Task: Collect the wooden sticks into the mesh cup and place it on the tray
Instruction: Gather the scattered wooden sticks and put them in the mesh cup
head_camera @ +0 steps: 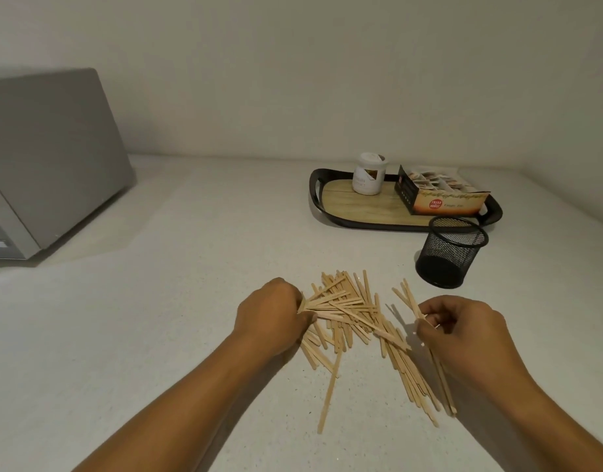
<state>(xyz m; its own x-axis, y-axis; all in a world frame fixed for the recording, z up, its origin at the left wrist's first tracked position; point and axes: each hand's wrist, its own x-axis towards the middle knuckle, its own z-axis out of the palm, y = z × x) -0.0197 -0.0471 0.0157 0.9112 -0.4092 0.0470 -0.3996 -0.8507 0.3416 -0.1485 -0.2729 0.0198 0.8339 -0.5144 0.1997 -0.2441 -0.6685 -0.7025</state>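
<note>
A loose heap of thin wooden sticks [352,311] lies on the white counter in front of me. My left hand [271,313] grips a bunch of sticks at the heap's left end. My right hand [463,327] pinches a few sticks that point up and to the left, with more sticks running down under its wrist. An empty black mesh cup [451,252] stands upright beyond my right hand. Behind the cup sits a dark-rimmed tray [364,207] with a wood-pattern floor.
On the tray stand a white jar [368,178] and an open box of sachets [441,192]. A grey appliance [48,158] fills the far left of the counter. A plain wall closes the back and the right corner.
</note>
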